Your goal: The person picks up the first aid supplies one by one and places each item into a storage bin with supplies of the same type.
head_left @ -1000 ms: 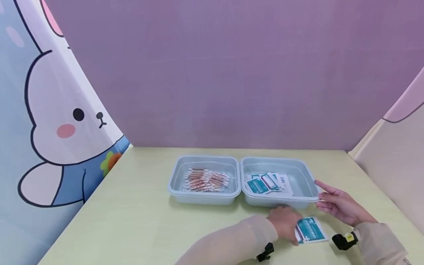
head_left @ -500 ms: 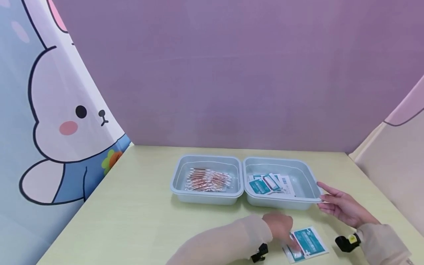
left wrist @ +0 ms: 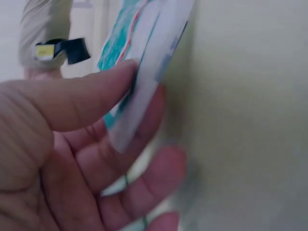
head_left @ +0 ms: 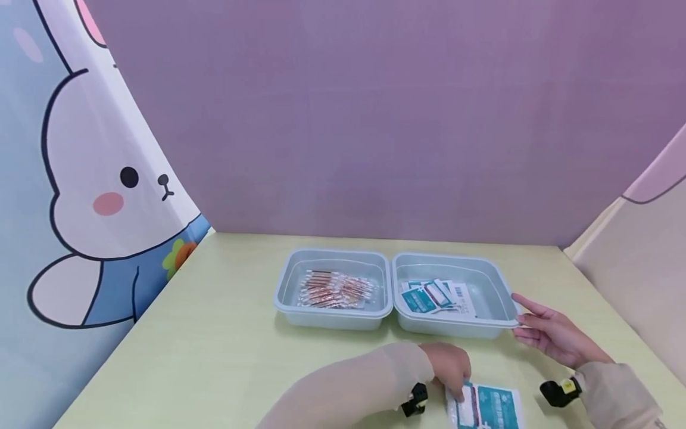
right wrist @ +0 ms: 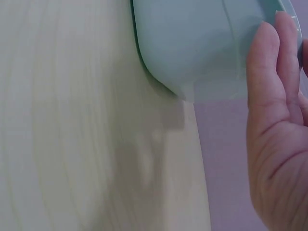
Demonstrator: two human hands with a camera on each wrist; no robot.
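My left hand [head_left: 451, 364] pinches the edge of a flat teal-and-white printed packet [head_left: 495, 408] between thumb and fingers, low in the head view. Up close in the left wrist view, the packet [left wrist: 144, 62] stands on edge above the tabletop. My right hand [head_left: 554, 333] holds the right-hand corner of a pale blue plastic tray [head_left: 450, 326]; in the right wrist view its fingers [right wrist: 264, 62] lie along the outside of the tray [right wrist: 192, 53]. Smaller teal-and-white packets [head_left: 420, 300] lie inside that tray, toward its left end.
Touching it on the left is a second pale blue tray [head_left: 332, 320] with a pile of bagged brown swabs [head_left: 334, 291]. Both stand on a pale yellow table [head_left: 203, 345]. A purple wall [head_left: 375, 119] rises behind, and a rabbit-printed curtain [head_left: 107, 149] hangs at left.
My left hand has drawn the packet nearer to me and slightly left, away from the trays, turning it a little. The right hand stays at the tray's corner.
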